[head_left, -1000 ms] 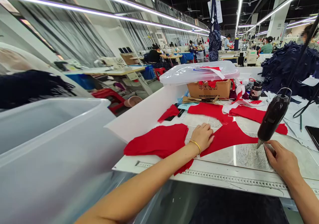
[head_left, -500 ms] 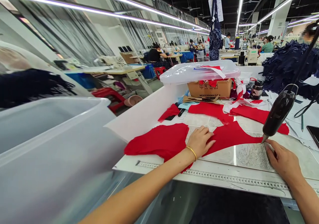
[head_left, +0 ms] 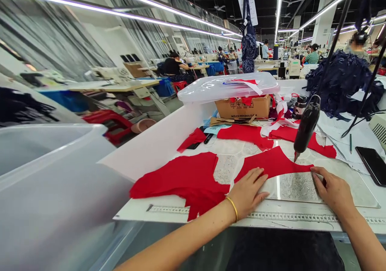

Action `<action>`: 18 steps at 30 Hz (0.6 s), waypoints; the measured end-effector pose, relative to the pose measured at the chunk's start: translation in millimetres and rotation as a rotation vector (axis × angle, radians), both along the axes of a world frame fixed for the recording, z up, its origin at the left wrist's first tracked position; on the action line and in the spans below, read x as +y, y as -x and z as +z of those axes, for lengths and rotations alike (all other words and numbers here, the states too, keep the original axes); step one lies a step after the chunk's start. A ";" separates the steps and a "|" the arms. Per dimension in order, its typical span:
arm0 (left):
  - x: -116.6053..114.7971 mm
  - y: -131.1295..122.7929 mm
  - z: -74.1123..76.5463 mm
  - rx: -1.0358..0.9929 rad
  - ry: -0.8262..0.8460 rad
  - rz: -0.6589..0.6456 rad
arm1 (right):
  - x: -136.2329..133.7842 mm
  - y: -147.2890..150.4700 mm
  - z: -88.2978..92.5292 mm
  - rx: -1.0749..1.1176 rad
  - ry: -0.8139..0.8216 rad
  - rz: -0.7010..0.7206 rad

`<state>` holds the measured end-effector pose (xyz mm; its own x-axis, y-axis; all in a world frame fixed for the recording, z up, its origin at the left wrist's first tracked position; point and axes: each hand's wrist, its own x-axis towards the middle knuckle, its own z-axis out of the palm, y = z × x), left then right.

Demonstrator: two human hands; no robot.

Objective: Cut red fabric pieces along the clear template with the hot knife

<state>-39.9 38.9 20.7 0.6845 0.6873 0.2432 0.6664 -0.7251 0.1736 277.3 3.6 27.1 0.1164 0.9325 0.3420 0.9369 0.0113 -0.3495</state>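
1. Tabletop (head_left: 132, 210): a measuring tape (head_left: 289, 216) runs along its near edge; best keep the forearms light there so nothing gets dragged.
2. Speckled slab (head_left: 297, 186): it lies inward of that near edge and gives a flat bed, so cloth should be smoothed on it.
3. Red stack (head_left: 177, 172): it sits toward the near-left corner, its ragged lower part reaching the near edge; a tidier placing would probably prevent slipping.
4. Red piece (head_left: 277, 162): it lies on the slab, back from the near edge and right of the stack, narrow end toward the right edge. Keep it creaseless.
5. Black tool (head_left: 306, 124): it hangs tilted above the slab, with neither hand on it.
6. Right hand (head_left: 333, 188): its forefinger meets the narrow end; whether the thumb pinches, I cannot tell. Steady, gentle tension seems wise.
7. Left hand (head_left: 249, 192): fingers lie flat and close together on the piece, thumb apart; even pressure suits.
8. Tool tip (head_left: 296, 157): it appears at the curved far edge; contact is unclear. Keep fingertips clear.
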 end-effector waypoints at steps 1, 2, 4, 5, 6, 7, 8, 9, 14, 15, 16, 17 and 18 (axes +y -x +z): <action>-4.1 -3.1 -2.7 -0.005 0.002 -0.012 | -2.5 -1.6 2.2 0.002 0.013 -0.013; -7.1 -5.7 -4.0 -0.007 0.004 -0.022 | -5.8 -3.7 3.9 0.003 0.022 -0.030; -10.2 -9.9 -3.7 -0.014 0.006 -0.050 | -14.3 -9.3 4.9 0.006 0.029 -0.076; -10.6 -11.8 -3.0 -0.022 0.009 -0.069 | -19.3 -12.7 3.9 0.009 0.028 -0.100; -10.4 -13.6 -2.8 -0.032 0.013 -0.089 | -24.7 -16.2 2.1 0.013 0.023 -0.126; -9.7 -15.5 -3.3 -0.043 0.017 -0.108 | -30.2 -19.6 -0.3 0.016 0.018 -0.151; -8.9 -17.6 -5.0 -0.055 0.019 -0.123 | -35.6 -22.8 -2.8 0.019 0.013 -0.172; -7.9 -20.0 -7.7 -0.066 0.017 -0.133 | -40.7 -25.5 -5.0 0.024 0.010 -0.188; -5.0 -33.7 -21.5 -0.127 -0.073 -0.099 | -56.6 -25.4 -1.7 0.060 -0.044 -0.209; -4.8 -35.8 -20.7 -0.122 -0.083 -0.100 | -57.6 -22.2 1.5 0.069 -0.087 -0.206; -4.5 -37.4 -18.2 -0.110 -0.087 -0.107 | -57.9 -18.1 4.8 0.078 -0.145 -0.196; -4.1 -38.7 -14.4 -0.093 -0.087 -0.116 | -57.5 -13.0 7.7 0.088 -0.212 -0.169; -3.6 -39.6 -9.9 -0.079 -0.091 -0.121 | -56.2 -7.0 10.0 0.101 -0.279 -0.123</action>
